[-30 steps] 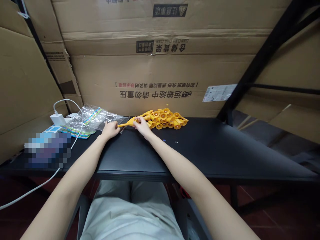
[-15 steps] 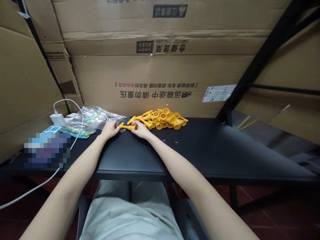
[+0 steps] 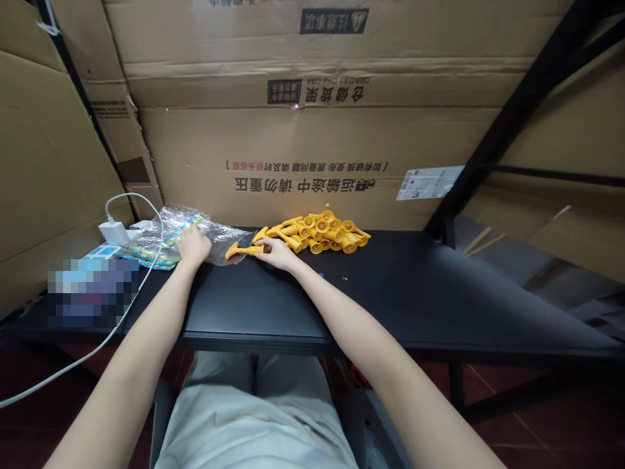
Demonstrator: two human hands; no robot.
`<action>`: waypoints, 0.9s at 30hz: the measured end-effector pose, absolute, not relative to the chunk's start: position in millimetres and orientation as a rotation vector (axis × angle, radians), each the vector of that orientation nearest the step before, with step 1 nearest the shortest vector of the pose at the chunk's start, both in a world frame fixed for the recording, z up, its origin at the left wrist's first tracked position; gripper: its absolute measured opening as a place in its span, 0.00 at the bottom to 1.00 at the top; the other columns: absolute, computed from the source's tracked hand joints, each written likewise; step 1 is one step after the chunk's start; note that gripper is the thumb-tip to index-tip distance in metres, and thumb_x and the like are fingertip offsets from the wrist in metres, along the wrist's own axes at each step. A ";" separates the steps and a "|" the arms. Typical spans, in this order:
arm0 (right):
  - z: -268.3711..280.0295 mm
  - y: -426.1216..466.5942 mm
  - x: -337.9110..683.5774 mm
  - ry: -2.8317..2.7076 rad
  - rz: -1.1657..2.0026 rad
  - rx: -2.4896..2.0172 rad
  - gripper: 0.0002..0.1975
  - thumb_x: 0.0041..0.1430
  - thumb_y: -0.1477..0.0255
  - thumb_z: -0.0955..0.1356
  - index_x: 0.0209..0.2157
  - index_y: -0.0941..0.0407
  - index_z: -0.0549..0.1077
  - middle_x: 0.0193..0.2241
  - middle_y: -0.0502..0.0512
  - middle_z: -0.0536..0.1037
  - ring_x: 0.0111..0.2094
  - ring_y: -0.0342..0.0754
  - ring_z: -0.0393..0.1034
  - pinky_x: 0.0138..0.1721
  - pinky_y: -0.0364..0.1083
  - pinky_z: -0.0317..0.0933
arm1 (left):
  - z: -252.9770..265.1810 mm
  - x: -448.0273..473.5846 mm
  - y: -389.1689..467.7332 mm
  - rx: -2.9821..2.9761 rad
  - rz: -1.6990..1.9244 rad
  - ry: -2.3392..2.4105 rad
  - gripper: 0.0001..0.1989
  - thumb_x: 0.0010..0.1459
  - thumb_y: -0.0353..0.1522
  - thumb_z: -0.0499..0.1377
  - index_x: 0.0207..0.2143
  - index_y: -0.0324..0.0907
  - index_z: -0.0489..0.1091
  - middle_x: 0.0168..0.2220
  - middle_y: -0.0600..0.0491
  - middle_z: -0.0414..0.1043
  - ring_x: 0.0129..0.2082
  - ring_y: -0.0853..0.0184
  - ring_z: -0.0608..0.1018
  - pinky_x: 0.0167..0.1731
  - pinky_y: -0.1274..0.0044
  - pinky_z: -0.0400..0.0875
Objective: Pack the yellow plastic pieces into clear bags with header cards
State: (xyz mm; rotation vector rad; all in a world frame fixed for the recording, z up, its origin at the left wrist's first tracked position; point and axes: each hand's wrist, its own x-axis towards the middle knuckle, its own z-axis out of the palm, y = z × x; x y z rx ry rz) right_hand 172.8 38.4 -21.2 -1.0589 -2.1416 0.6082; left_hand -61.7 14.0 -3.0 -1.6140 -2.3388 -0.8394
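Note:
My right hand (image 3: 277, 253) grips a yellow plastic piece (image 3: 250, 250) by its right end, fingers closed round it. The piece has a slim shaft and a curved, anchor-like head at its left end, held just over the black tabletop. My left hand (image 3: 194, 247) is away from it, reaching onto a clear plastic bag (image 3: 222, 232) with a colourful zip edge; its fingers look stretched out, with the tips partly hidden. Behind and right of my right hand lies a pile of similar yellow pieces (image 3: 322, 228), many with flared, cup-like ends facing me.
A white charger (image 3: 112, 232) with a white cable (image 3: 161, 242) stands at the left, beside a blurred-out object (image 3: 92, 293). Cardboard (image 3: 293, 137) walls the back. Small bits lie on the black table (image 3: 390, 293). A dark metal post (image 3: 498, 124) rises at the right.
My left hand has let go of the head of the yellow piece and moved left onto the plastic bag. My right hand stays in place, still holding the piece.

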 end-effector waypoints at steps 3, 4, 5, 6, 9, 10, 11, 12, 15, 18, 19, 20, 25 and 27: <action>-18.6 34.4 169.5 -2.221 0.466 -1.088 0.15 0.51 0.73 0.68 0.42 0.59 0.74 0.35 0.56 0.77 0.34 0.45 0.70 0.38 0.44 0.61 | -6.8 -85.1 15.1 -1.387 -0.782 -2.510 0.25 0.52 0.30 0.52 0.52 0.30 0.59 0.56 0.30 0.59 0.59 0.46 0.59 0.53 0.54 0.53; -18.0 33.6 168.6 -2.238 0.440 -1.088 0.15 0.51 0.72 0.68 0.42 0.59 0.75 0.36 0.56 0.77 0.35 0.46 0.70 0.39 0.44 0.61 | -8.4 -91.1 15.5 -1.366 -0.774 -2.552 0.26 0.52 0.31 0.52 0.53 0.29 0.58 0.57 0.29 0.58 0.59 0.46 0.58 0.54 0.55 0.52; -17.4 33.0 168.0 -2.247 0.433 -1.085 0.15 0.51 0.72 0.69 0.42 0.59 0.75 0.37 0.56 0.77 0.36 0.46 0.70 0.39 0.44 0.61 | -10.0 -95.9 16.0 -1.371 -0.761 -2.580 0.26 0.52 0.31 0.51 0.54 0.29 0.57 0.57 0.29 0.58 0.60 0.46 0.57 0.54 0.54 0.51; -16.7 32.4 167.7 -2.250 0.445 -1.079 0.16 0.50 0.72 0.69 0.43 0.58 0.75 0.38 0.56 0.77 0.36 0.46 0.70 0.40 0.44 0.61 | -11.4 -99.5 16.5 -1.376 -0.748 -2.616 0.26 0.53 0.32 0.51 0.54 0.29 0.57 0.56 0.29 0.59 0.60 0.46 0.57 0.54 0.53 0.50; -14.3 30.2 168.1 -2.235 0.542 -1.049 0.17 0.51 0.72 0.69 0.44 0.60 0.74 0.39 0.57 0.77 0.36 0.46 0.70 0.40 0.43 0.60 | -14.3 -104.1 17.9 -1.378 -0.764 -2.658 0.25 0.54 0.32 0.49 0.53 0.31 0.58 0.54 0.30 0.62 0.60 0.46 0.56 0.54 0.49 0.47; -13.4 29.2 168.3 -2.229 0.577 -1.036 0.18 0.51 0.71 0.69 0.45 0.61 0.74 0.38 0.57 0.77 0.35 0.45 0.69 0.38 0.43 0.60 | -14.8 -104.4 18.1 -1.361 -0.781 -2.659 0.24 0.54 0.32 0.49 0.53 0.31 0.59 0.54 0.30 0.61 0.60 0.46 0.56 0.53 0.47 0.46; -12.5 28.1 168.4 -2.224 0.608 -1.023 0.18 0.51 0.71 0.69 0.45 0.61 0.74 0.36 0.56 0.77 0.34 0.45 0.69 0.37 0.43 0.60 | -15.0 -104.4 18.1 -1.343 -0.791 -2.661 0.24 0.54 0.32 0.49 0.52 0.32 0.59 0.55 0.30 0.61 0.60 0.46 0.56 0.53 0.46 0.45; -11.9 27.0 168.3 -2.218 0.635 -1.009 0.19 0.51 0.71 0.69 0.45 0.62 0.74 0.34 0.56 0.77 0.32 0.44 0.69 0.35 0.43 0.60 | -14.9 -104.3 17.9 -1.329 -0.792 -2.662 0.23 0.54 0.32 0.49 0.52 0.32 0.60 0.55 0.30 0.60 0.60 0.46 0.56 0.53 0.45 0.44; -11.4 24.6 166.3 -2.199 0.687 -0.956 0.19 0.51 0.70 0.69 0.45 0.62 0.74 0.31 0.54 0.76 0.30 0.43 0.68 0.33 0.42 0.60 | -12.9 -103.3 16.6 -1.338 -0.751 -2.655 0.22 0.54 0.32 0.50 0.50 0.33 0.61 0.54 0.31 0.62 0.60 0.46 0.57 0.53 0.44 0.41; -12.7 24.1 162.2 -2.179 0.696 -0.910 0.18 0.51 0.71 0.69 0.44 0.63 0.74 0.33 0.55 0.77 0.32 0.44 0.69 0.35 0.43 0.61 | -9.1 -102.1 15.9 -1.399 -0.708 -2.590 0.20 0.54 0.31 0.49 0.49 0.33 0.63 0.51 0.33 0.66 0.58 0.46 0.61 0.54 0.46 0.43; -13.2 24.2 160.7 -2.167 0.680 -0.904 0.18 0.52 0.71 0.69 0.44 0.63 0.74 0.34 0.56 0.77 0.33 0.45 0.70 0.36 0.43 0.61 | -8.0 -101.8 16.1 -1.423 -0.687 -2.576 0.20 0.54 0.31 0.49 0.49 0.33 0.63 0.50 0.33 0.67 0.56 0.46 0.63 0.54 0.46 0.44; -13.6 24.3 159.4 -2.154 0.649 -0.904 0.17 0.52 0.72 0.69 0.45 0.62 0.74 0.36 0.57 0.77 0.35 0.45 0.70 0.38 0.44 0.62 | -7.2 -101.6 16.3 -1.445 -0.663 -2.567 0.20 0.55 0.30 0.48 0.48 0.32 0.64 0.50 0.33 0.68 0.55 0.46 0.65 0.54 0.47 0.45; -13.3 22.3 156.2 -2.173 0.358 -0.924 0.16 0.53 0.73 0.68 0.44 0.60 0.74 0.41 0.60 0.76 0.42 0.49 0.70 0.45 0.47 0.61 | -7.9 -100.8 18.1 -1.541 -0.500 -2.550 0.21 0.55 0.33 0.48 0.48 0.31 0.64 0.49 0.33 0.69 0.54 0.47 0.66 0.56 0.51 0.44; -11.9 19.8 155.8 -2.227 0.296 -0.933 0.15 0.53 0.73 0.68 0.44 0.60 0.74 0.41 0.60 0.76 0.43 0.50 0.70 0.46 0.48 0.61 | -9.2 -98.5 18.3 -1.613 -0.406 -2.531 0.22 0.55 0.34 0.48 0.49 0.31 0.65 0.48 0.33 0.70 0.55 0.47 0.65 0.57 0.51 0.41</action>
